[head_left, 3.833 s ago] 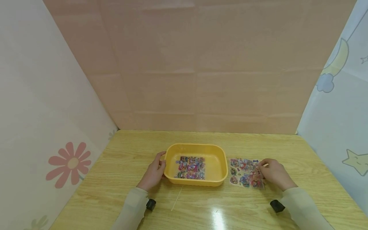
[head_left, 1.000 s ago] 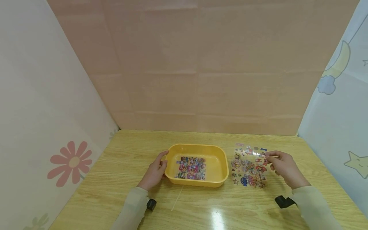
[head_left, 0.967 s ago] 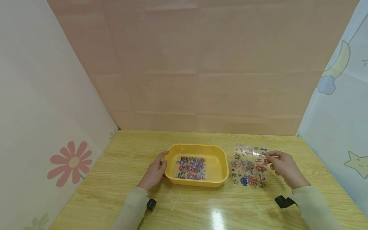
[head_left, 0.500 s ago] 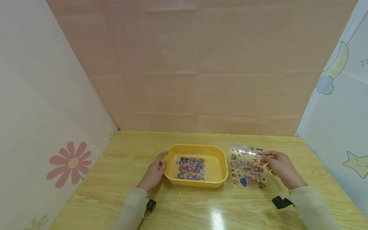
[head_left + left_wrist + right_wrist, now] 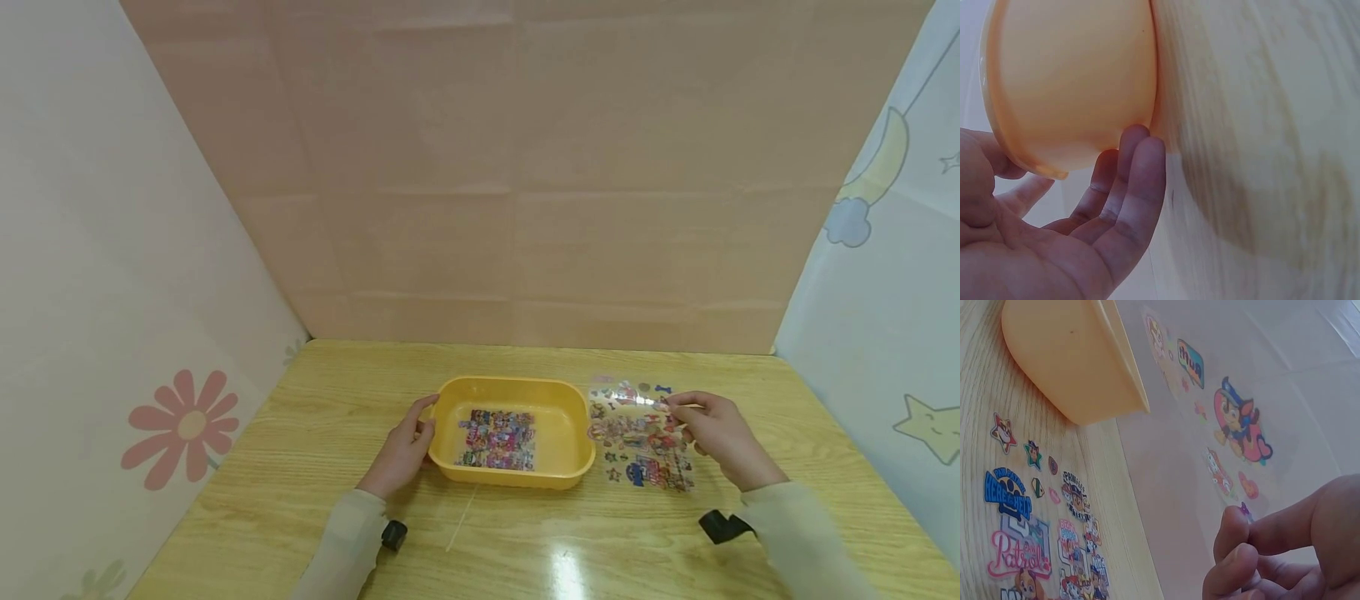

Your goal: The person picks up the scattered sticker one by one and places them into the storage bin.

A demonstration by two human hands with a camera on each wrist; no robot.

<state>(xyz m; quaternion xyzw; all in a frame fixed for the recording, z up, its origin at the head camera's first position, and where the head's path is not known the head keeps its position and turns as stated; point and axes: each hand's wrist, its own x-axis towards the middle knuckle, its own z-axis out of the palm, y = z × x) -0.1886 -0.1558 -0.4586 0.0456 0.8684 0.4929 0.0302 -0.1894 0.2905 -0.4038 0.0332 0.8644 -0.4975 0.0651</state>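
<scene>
A yellow tray (image 5: 512, 480) stands on the table with colourful sticker sheets (image 5: 498, 440) lying inside it. The left hand (image 5: 399, 454) holds the tray's left end; in the left wrist view its thumb is at the rim and its fingertips touch the outer wall of the tray (image 5: 1072, 75). The right hand (image 5: 720, 437) pinches a clear sticker sheet by its right edge; in the right wrist view this raised sheet (image 5: 1235, 419) hangs from the thumb and finger of the hand (image 5: 1285, 550). Below it, another sticker sheet (image 5: 1019, 547) lies on the table beside the tray.
A wooden table (image 5: 360, 367) carries everything. A pinkish-brown sheet (image 5: 510, 208) covers the back, and pale patterned panels with a flower (image 5: 191, 425) and a star (image 5: 930, 423) stand left and right. Black straps (image 5: 722, 527) show near both wrists.
The right hand lifted a clear sheet from those beside the tray and has moved left, bringing its left edge to the tray's right rim. The left hand and tray stay in place.
</scene>
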